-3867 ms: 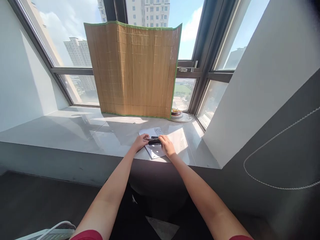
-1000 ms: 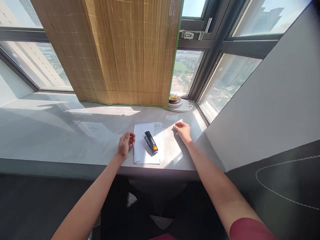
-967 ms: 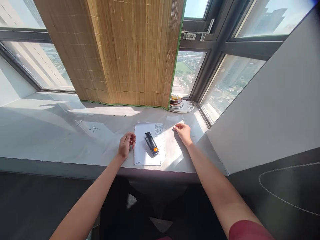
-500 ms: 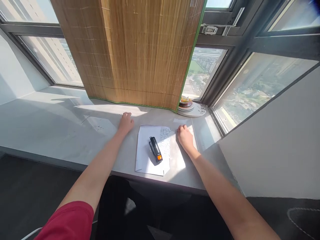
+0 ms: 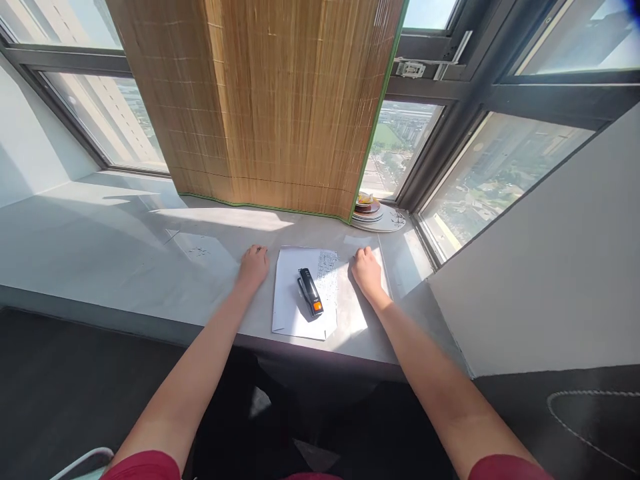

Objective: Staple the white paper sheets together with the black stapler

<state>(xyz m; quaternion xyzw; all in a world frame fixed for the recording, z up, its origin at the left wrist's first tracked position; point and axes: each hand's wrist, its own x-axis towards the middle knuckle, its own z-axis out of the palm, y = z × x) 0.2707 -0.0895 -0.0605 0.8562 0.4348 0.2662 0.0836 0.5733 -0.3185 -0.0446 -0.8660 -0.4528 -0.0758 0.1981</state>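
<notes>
A black stapler [image 5: 311,291] with an orange patch at its near end lies on white sheets of paper [image 5: 287,313]. Dark writing covers the upper right part of the top sheet. My left hand [image 5: 254,265] rests on the sill just left of the paper, fingers curled in and nothing seen in them. On the other side, my right hand [image 5: 367,270] rests in a loose fist right of the paper, also with nothing visible in it. Neither hand touches the stapler or the sheets.
A bamboo blind [image 5: 280,113] hangs over the back of the grey sill [image 5: 125,267]. Stacked plates [image 5: 383,219] stand at the back right corner by the window frame [image 5: 440,147]. A white wall [image 5: 520,267] bounds the right side.
My left hand has drawn back slightly toward me, its fingers more curled. My right hand stays by the paper. The view has shifted slightly; stapler and paper lie as before.
</notes>
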